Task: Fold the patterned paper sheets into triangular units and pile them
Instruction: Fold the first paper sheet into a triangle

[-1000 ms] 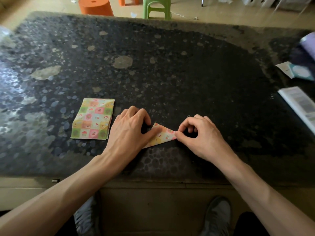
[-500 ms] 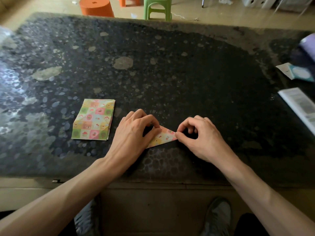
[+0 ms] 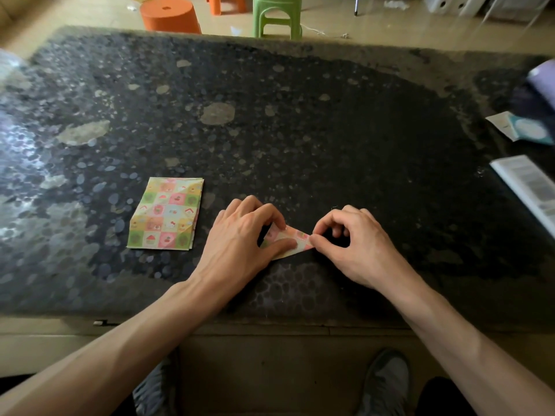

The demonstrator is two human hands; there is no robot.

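While the left hand (image 3: 240, 235) presses its thumb and fingertips down on a small folded paper triangle (image 3: 292, 243), the right hand (image 3: 357, 244) pinches the triangle's right tip between thumb and forefinger, its other fingers curled. That paper lies flat on the dark speckled table (image 3: 300, 130), near the front edge, partly hidden under the left hand. Just left of that hand, apart from it, sits a neat stack of patterned sheets (image 3: 166, 214) printed with checkered squares. At the right edge of the table lie a printed booklet (image 3: 528, 184) and a teal-and-white packet (image 3: 522, 129). Beyond the table, on the floor, stand an orange stool (image 3: 169, 15) and a green stool (image 3: 276, 13).
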